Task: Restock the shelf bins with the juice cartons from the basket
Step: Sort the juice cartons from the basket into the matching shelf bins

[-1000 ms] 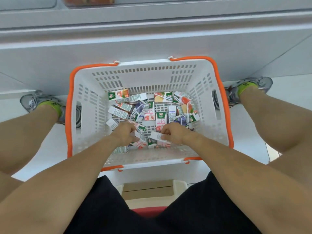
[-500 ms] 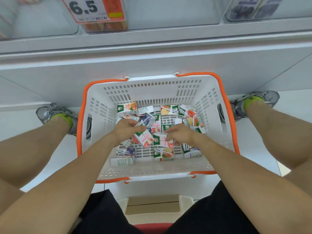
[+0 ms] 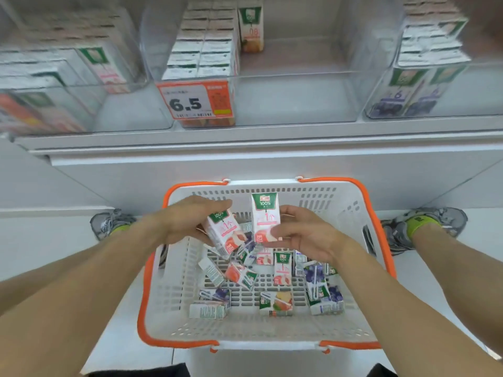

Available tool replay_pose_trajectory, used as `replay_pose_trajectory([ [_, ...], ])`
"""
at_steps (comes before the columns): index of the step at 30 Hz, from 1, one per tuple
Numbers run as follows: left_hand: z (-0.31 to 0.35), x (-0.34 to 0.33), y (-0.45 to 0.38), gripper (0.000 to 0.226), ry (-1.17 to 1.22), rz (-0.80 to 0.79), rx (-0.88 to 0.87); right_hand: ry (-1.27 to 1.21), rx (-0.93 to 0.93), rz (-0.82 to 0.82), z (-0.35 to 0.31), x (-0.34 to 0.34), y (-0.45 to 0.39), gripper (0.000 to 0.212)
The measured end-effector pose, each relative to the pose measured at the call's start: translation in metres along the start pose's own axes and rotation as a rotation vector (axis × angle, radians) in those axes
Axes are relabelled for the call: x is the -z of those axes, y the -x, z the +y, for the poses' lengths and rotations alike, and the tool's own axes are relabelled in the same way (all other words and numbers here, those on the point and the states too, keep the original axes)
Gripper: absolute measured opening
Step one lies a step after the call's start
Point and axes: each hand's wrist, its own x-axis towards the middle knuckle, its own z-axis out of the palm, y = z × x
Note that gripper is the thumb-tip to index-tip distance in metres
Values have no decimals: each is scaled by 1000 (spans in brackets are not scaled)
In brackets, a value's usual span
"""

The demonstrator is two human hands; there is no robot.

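Over the white basket [image 3: 351,213] with the orange rim, both hands are up at about rim height, each with a peach juice carton. Left hand [image 3: 187,221] has its fingers curled round a tilted peach carton [image 3: 223,235], top leaning away to the left. Right hand [image 3: 304,235] pinches an upright peach carton [image 3: 265,216] near its bottom, thumb in front, fingers behind. The two cartons sit just beside each other, maybe touching at the lower corners, can't really tell.

Down in the basket a loose scatter of cartons [image 3: 281,268] lies flat or tipped every which way, peach and blueberry mixed, mostly toward the middle and right; the near strip of the basket floor is bare mesh.

Up on the shelf [image 3: 245,137] sit clear bins. The middle bin [image 3: 294,74] has a packed double row of cartons along its left wall, one lone carton [image 3: 251,27] standing at the back, and the whole right part open. An orange price tag [image 3: 194,102] reading 6.5 hangs on its front left. Left bin [image 3: 68,77] looks packed with cartons, though it's blurry. Right bin [image 3: 424,77] holds blueberry cartons, stacked two high.

Person's squatting, grey sneakers planted either side of the basket, knees wide, so the lane straight from basket to middle bin is open.
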Motion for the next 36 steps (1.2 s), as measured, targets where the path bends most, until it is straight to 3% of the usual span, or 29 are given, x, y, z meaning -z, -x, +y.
replay_pose_trajectory([
  [3,41,27,35,40,-133,-35,-6,-37,38,-98,-17,-24,1,61],
  [7,69,47,66,56,-194,-38,-142,29,114,-134,-43,-63,-2,51],
  [13,82,62,80,70,-20,122,-347,213,165,-137,-112,-91,8,45],
  [16,96,66,83,65,15,148,-426,290,168,-153,-141,-93,20,49],
  [20,100,64,79,67,54,231,-403,347,202,-125,-151,-90,25,49],
  [23,98,60,72,55,171,295,-360,338,205,-77,-146,-86,20,55],
  [31,107,55,69,41,417,157,-322,328,216,-45,-150,-77,27,54],
  [36,111,54,62,37,378,163,-307,297,276,-33,-160,-65,36,55],
])
